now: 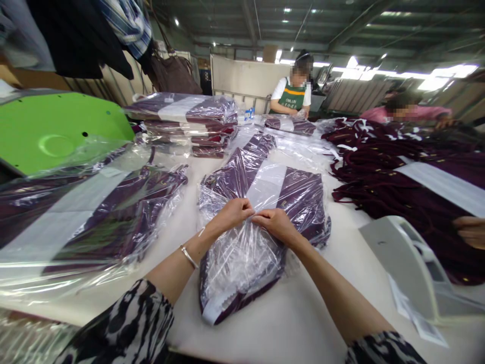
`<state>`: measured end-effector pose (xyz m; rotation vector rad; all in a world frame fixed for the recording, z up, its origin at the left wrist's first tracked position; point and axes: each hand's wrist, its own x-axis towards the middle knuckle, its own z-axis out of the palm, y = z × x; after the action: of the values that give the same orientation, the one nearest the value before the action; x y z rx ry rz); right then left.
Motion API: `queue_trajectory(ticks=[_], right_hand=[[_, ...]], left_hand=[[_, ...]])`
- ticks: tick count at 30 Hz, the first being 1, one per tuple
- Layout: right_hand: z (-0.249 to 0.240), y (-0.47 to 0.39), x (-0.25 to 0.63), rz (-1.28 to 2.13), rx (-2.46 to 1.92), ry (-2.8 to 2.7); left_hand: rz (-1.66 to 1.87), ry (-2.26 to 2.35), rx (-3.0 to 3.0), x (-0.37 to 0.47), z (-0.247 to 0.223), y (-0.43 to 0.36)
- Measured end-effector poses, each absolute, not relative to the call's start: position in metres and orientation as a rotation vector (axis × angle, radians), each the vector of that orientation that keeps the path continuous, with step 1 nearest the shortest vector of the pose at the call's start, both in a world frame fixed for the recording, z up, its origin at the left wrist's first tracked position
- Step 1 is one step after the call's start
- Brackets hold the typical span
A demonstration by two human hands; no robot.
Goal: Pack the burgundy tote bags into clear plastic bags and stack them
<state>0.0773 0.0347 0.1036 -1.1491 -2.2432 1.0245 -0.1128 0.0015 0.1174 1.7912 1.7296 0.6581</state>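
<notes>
In the middle of the table lies a dark purple folded garment inside a clear plastic bag, with a pale paper band across it. My left hand pinches the bag's plastic near the centre. Right beside it, my right hand pinches the same plastic, the fingertips of both hands almost meeting. Creases run through the film from that spot. Toward me, the crumpled bag end lies over more purple cloth with a white strip at its corner.
Bagged garments lie at left, below a green panel. A bagged stack stands behind. Loose maroon garments and a grey-white dispenser are at right. A co-worker's hand shows there; two people work across the table.
</notes>
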Motion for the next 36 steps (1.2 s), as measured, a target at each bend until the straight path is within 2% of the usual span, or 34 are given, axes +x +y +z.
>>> queue_trajectory(ticks=[5, 8, 11, 14, 17, 20, 25, 29, 33, 36], right_hand=[[0.129, 0.024, 0.117, 1.046, -1.348, -2.386], [0.129, 0.018, 0.151, 0.987, -1.495, -2.367], [0.114, 0.012, 0.174, 0.768, -1.714, -2.246], [0.101, -0.001, 0.182, 0.499, -1.836, -2.170], [0.097, -0.016, 0.183, 0.230, -1.880, -2.209], [0.098, -0.023, 0.189, 0.010, -1.847, -2.256], [0.095, -0.020, 0.200, 0.073, -1.847, -2.120], [0.101, -0.036, 0.219, -0.176, -1.718, -2.055], [0.130, -0.073, 0.290, -0.186, -1.589, -1.845], [0.159, -0.097, 0.367, -0.147, -1.745, -1.500]], left_hand=[[0.638, 1.913, 1.904, -0.110, 0.112, -0.007], [0.535, 2.057, 2.000, -0.106, 0.106, -0.012], [0.523, 2.116, 2.186, -0.102, 0.098, -0.015], [0.676, 2.124, 2.328, -0.101, 0.092, -0.014], [0.794, 2.097, 2.244, -0.104, 0.089, -0.010], [0.756, 2.093, 2.137, -0.106, 0.090, -0.005], [0.670, 2.157, 2.102, -0.103, 0.095, -0.003], [0.614, 2.152, 2.125, -0.103, 0.099, -0.004], [0.560, 2.121, 2.125, -0.106, 0.102, -0.001], [0.506, 2.107, 2.127, -0.109, 0.103, 0.003]])
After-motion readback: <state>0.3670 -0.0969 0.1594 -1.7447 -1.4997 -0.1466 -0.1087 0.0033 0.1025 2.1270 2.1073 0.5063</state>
